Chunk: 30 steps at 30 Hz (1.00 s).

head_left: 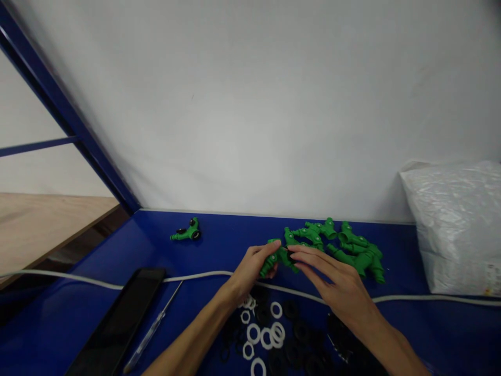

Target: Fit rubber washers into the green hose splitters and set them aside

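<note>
My left hand (254, 265) is closed around a green plastic Y-shaped hose fitting (269, 265), thumb on top, above the blue table. From the other side, my right hand (329, 274) brings its fingertips together at the fitting. A small black part (290, 253) shows between those fingertips, against the fitting; its exact shape is mostly hidden. Behind my hands lies a pile of similar green fittings (362, 250). White rings (253, 333) and black rings (301, 330) are scattered on the table below my hands.
A green fitting with black parts (190, 231) lies at the back left. A dark phone or tablet (119, 321) and a thin screwdriver (152, 329) rest at left. A white cable (195, 275) crosses the table (235, 230). At right stands a wrapped plastic bag (456, 230).
</note>
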Each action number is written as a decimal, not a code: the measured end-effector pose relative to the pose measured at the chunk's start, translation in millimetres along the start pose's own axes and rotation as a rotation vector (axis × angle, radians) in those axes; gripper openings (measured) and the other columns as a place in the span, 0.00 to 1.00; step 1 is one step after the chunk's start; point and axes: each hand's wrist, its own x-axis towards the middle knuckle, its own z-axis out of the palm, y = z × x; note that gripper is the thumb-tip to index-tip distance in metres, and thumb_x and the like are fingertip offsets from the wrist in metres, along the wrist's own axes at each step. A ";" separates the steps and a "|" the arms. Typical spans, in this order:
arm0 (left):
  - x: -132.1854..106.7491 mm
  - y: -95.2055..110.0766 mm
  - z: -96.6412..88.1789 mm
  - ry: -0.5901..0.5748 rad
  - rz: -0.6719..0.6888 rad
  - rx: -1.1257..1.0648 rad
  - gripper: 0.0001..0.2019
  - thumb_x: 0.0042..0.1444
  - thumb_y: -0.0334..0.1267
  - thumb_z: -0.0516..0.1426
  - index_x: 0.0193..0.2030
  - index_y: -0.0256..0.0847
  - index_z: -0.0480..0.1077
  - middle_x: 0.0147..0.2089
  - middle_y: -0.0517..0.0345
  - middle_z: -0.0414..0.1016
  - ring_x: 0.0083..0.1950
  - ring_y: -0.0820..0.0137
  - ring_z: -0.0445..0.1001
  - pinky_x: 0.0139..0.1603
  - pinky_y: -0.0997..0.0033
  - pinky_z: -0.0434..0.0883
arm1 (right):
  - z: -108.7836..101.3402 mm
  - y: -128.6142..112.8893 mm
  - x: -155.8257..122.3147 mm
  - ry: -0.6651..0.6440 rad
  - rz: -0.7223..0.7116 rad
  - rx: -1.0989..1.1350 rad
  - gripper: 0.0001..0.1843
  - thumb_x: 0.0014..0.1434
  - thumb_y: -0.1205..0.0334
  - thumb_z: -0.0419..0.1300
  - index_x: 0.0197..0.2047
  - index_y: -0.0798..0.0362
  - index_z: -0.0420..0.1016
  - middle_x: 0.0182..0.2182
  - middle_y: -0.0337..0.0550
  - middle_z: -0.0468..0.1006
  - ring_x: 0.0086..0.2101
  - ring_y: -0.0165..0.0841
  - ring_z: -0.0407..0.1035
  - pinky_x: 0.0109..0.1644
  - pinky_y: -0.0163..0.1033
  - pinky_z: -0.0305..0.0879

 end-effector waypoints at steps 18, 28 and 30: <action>-4.0 4.5 4.1 0.014 0.026 0.073 0.27 0.57 0.63 0.59 0.32 0.36 0.76 0.28 0.59 0.69 0.30 0.72 0.63 0.34 0.69 0.59 | -1.5 10.6 -13.2 -0.100 -0.072 -0.093 0.19 0.70 0.69 0.55 0.59 0.47 0.79 0.54 0.44 0.82 0.52 0.36 0.78 0.64 0.43 0.72; -0.8 0.6 2.6 -0.060 0.041 0.014 0.28 0.59 0.61 0.57 0.34 0.34 0.80 0.30 0.52 0.77 0.33 0.68 0.71 0.39 0.68 0.66 | -1.1 0.9 -5.9 -0.039 -0.041 -0.059 0.13 0.68 0.67 0.60 0.51 0.50 0.83 0.51 0.46 0.83 0.49 0.37 0.80 0.60 0.42 0.75; 0.2 -0.2 1.9 -0.063 0.024 -0.001 0.28 0.59 0.62 0.57 0.33 0.33 0.79 0.29 0.51 0.77 0.32 0.68 0.71 0.39 0.69 0.66 | -0.7 2.3 -7.2 -0.067 -0.060 -0.066 0.15 0.69 0.69 0.57 0.53 0.49 0.82 0.53 0.45 0.82 0.51 0.37 0.79 0.61 0.42 0.75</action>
